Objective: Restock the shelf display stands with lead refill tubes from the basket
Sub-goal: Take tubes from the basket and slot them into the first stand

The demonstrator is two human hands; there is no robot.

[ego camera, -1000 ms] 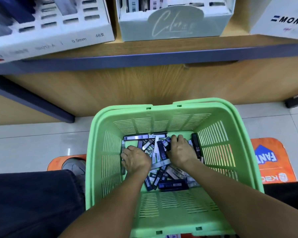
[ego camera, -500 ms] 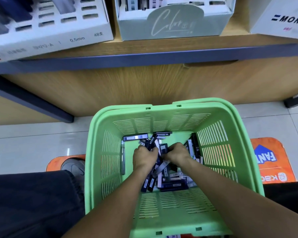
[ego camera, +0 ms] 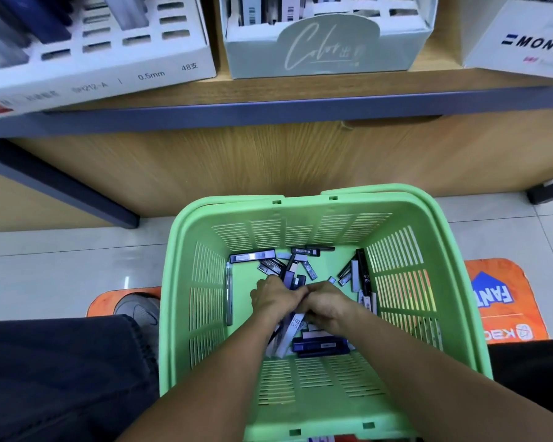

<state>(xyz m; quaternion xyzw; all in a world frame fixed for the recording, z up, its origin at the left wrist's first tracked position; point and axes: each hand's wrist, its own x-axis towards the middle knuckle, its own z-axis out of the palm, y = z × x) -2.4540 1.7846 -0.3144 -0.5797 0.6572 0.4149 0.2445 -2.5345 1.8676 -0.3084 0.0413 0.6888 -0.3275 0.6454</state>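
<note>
A wooden shelf (ego camera: pixel 300 90) runs across the top of the view with three display stands on it: a white slotted stand (ego camera: pixel 109 62) marked 0.5mm at the left, a pale green "Color" stand (ego camera: pixel 326 49) in the middle and a white MONO box (ego camera: pixel 517 43) at the right. The white stand shows many unfilled slots, so the restocking looks far from finished.

Below, a green plastic basket (ego camera: pixel 428 282) sits on the tiled floor, with an orange mat (ego camera: pixel 505 298) and a grey shoe (ego camera: pixel 138 311) beside it. The lead refill tubes (ego camera: pixel 253 257) lie scattered over the basket's floor, some along the far wall and the right wall, most heaped near the middle.

Both hands are down in that heap, touching each other. The left hand (ego camera: pixel 273 299) and the right hand (ego camera: pixel 328 303) are curled around a bunch of tubes, whose ends poke out below the knuckles.

Against the earlier frames, the hands, then spread apart over the pile, have drawn together and gathered the tubes into one bundle, leaving more bare basket floor at the far end. No tube has reached a stand yet; lifting the bundle to the shelf is probably next.
</note>
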